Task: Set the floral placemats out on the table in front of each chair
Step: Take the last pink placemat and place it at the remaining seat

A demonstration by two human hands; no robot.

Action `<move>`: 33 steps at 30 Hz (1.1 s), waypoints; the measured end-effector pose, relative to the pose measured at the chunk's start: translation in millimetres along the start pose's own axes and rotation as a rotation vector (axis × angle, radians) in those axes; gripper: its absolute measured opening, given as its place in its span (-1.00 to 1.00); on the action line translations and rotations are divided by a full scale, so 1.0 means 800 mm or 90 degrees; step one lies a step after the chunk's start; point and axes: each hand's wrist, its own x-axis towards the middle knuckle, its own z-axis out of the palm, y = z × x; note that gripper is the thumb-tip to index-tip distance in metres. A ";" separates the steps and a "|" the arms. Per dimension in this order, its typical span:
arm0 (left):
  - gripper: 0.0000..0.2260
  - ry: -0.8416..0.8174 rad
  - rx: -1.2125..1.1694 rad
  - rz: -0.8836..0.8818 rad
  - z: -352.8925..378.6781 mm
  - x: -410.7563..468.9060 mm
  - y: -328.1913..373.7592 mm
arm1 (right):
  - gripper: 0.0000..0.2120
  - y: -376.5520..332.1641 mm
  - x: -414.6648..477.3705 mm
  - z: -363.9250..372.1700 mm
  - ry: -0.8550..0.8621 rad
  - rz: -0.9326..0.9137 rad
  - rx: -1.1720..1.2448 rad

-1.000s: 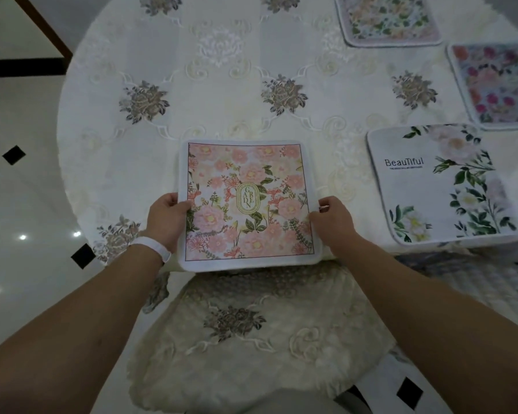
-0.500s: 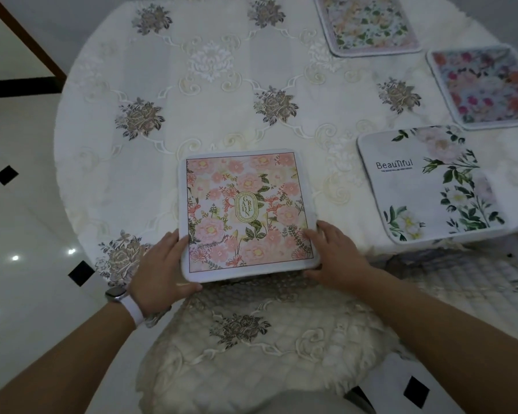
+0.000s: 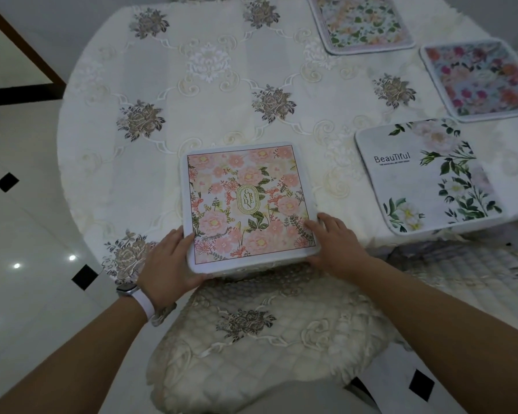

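4 placemats sit on the tablecloth now: pink GARDEN placemat at the near rim, white Beautiful placemat to its right and well apart, rose-print placemat and pastel placemat further round. Change over the last 1 s: both hands have slid from the mid-sides of the pink GARDEN placemat down to its 2 near corners, and the hold has gone from gripping the side edges to loose contact. The mat itself has barely shifted. It lies flat, roughly square to the rim, near edge at or slightly over the table's drop, directly above the quilted chair cushion. My read: this placement is essentially done and the hands are in final nudge or release, not carrying. Left hand, white watch band on the wrist: fingers nearly straight along the lower left edge, thumb running under the near-left corner. It cups the corner, no real clamp that I can see. Right hand: palm down, fingers spread and relaxed, fingertips resting on the mat's near-right corner, holding nothing. No spare mat shows in either hand, and I can't tell whether seats round the left side need 1. Likely next: let go, check alignment against the cushion.
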 end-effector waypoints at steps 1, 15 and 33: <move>-0.12 0.002 -0.001 -0.005 0.000 0.000 0.001 | -0.18 -0.002 0.001 0.000 0.004 0.003 -0.007; -0.31 0.030 -0.097 -0.016 -0.023 -0.013 0.008 | -0.22 -0.024 -0.017 -0.023 -0.048 0.034 0.010; -0.55 0.218 0.024 0.204 -0.119 -0.056 0.117 | -0.62 -0.097 -0.150 -0.131 0.345 -0.016 0.012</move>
